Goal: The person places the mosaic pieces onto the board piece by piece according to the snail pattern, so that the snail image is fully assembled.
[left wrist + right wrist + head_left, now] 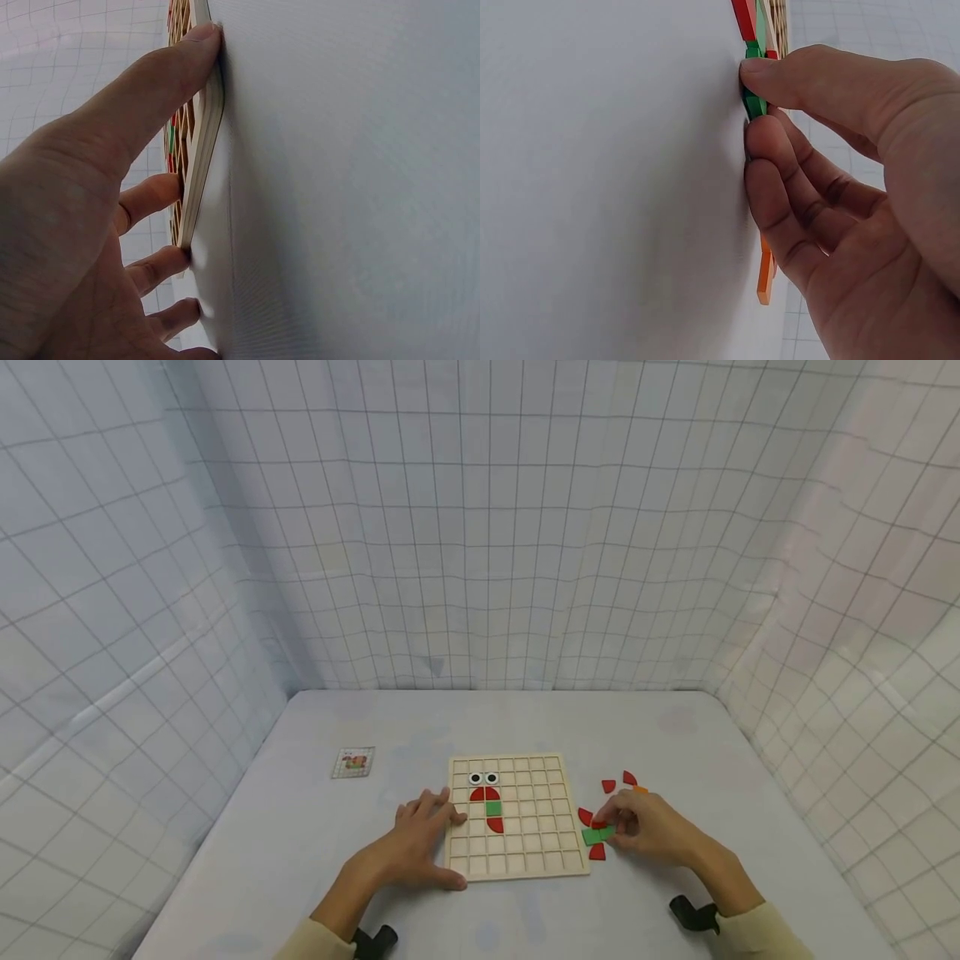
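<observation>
A wooden grid board (540, 835) lies on the table. It bears two round eye pieces (483, 778), red quarter-circle pieces (495, 825) and a green square tile (493, 808). My left hand (420, 843) rests with spread fingers at the board's left side, its thumb (176, 71) against the near edge. Right of the board my right hand (648, 827) pinches a green tile (755, 94) between thumb and fingertips, low over the table. A second green tile (592, 837) lies beside it, with red pieces (597, 852) around.
A small picture card (353, 762) lies at the left back of the table. More red pieces (608, 786) and an orange piece (765, 277) lie beyond my right hand. White grid-patterned curtains (510, 527) enclose the table at the back and sides.
</observation>
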Demonstrator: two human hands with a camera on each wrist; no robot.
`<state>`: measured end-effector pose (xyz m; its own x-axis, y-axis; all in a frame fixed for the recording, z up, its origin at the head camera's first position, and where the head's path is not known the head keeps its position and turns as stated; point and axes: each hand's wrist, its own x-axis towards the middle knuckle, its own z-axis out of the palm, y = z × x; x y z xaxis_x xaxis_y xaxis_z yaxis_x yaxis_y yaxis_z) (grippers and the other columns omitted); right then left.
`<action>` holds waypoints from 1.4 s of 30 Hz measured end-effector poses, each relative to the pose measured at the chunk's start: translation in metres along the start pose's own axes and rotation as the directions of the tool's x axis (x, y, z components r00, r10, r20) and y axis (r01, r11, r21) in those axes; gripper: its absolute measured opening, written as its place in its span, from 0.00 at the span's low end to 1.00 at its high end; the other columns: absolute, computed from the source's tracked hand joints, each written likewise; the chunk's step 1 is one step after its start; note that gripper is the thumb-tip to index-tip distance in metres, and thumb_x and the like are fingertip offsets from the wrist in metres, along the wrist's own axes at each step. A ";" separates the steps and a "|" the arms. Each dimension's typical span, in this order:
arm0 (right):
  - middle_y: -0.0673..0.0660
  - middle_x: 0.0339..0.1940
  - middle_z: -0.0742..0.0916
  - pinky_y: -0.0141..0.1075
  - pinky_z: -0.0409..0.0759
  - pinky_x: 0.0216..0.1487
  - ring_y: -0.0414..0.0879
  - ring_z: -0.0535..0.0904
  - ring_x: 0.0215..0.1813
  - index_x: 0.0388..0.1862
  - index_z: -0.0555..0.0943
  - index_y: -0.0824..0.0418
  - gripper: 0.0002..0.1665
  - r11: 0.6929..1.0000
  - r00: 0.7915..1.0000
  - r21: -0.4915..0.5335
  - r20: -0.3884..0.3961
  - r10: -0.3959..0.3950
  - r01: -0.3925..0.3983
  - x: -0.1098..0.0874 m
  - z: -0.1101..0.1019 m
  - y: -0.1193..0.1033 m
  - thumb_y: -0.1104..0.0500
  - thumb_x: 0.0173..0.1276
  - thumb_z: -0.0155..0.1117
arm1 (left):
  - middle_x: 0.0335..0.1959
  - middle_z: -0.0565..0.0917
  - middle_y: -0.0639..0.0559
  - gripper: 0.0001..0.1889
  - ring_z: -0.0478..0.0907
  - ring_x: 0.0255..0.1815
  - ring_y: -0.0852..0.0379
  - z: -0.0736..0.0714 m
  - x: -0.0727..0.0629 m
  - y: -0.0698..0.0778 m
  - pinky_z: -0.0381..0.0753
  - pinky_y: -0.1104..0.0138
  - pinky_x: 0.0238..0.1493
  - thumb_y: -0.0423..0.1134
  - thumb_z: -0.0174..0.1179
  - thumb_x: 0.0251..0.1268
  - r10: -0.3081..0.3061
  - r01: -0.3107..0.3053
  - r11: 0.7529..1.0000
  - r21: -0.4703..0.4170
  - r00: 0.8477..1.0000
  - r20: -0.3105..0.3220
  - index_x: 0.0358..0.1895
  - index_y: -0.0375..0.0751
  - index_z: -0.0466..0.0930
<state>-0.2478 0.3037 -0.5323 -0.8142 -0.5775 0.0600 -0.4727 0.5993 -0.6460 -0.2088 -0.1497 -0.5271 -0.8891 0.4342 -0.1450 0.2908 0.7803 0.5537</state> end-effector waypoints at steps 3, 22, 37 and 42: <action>0.44 0.48 0.93 0.30 0.87 0.48 0.35 0.83 0.45 0.55 0.92 0.52 0.18 1.000 1.000 -0.019 -0.005 0.005 -0.005 -0.001 -0.003 -0.001 0.67 0.72 0.85 | 0.97 0.57 0.31 0.50 0.53 0.95 0.18 0.000 0.000 0.001 0.52 0.21 0.91 0.60 0.92 0.54 -0.002 0.002 1.000 0.001 1.000 -0.004 0.78 0.46 0.79; 0.47 0.47 0.94 0.30 0.87 0.46 0.32 0.83 0.41 0.58 0.94 0.55 0.17 1.000 1.000 -0.009 0.019 0.006 -0.006 -0.005 -0.014 -0.011 0.64 0.72 0.84 | 0.97 0.56 0.31 0.48 0.53 0.95 0.17 -0.002 0.000 0.003 0.50 0.21 0.92 0.61 0.91 0.56 0.013 -0.013 1.000 -0.015 1.000 0.010 0.77 0.48 0.79; 0.47 0.43 0.89 0.29 0.86 0.43 0.32 0.81 0.40 0.48 0.95 0.51 0.09 0.993 0.993 0.030 0.024 -0.112 0.111 0.048 0.030 -0.046 0.63 0.75 0.84 | 0.97 0.58 0.31 0.48 0.54 0.95 0.17 -0.001 0.001 0.000 0.51 0.22 0.92 0.60 0.92 0.54 -0.005 0.005 1.000 -0.005 1.000 0.008 0.76 0.48 0.80; 0.49 0.43 0.89 0.28 0.87 0.45 0.29 0.82 0.41 0.46 0.96 0.53 0.06 0.990 0.989 -0.006 0.043 -0.144 0.144 0.069 0.050 -0.064 0.64 0.75 0.83 | 0.97 0.58 0.31 0.48 0.54 0.95 0.17 -0.002 0.000 0.003 0.51 0.22 0.92 0.61 0.92 0.54 -0.017 0.017 1.000 -0.009 1.000 0.010 0.76 0.49 0.80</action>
<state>-0.2575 0.1979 -0.5249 -0.7226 -0.6808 0.1200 -0.5872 0.5128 -0.6263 -0.2083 -0.1484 -0.5242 -0.8903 0.4253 -0.1624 0.2726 0.7836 0.5582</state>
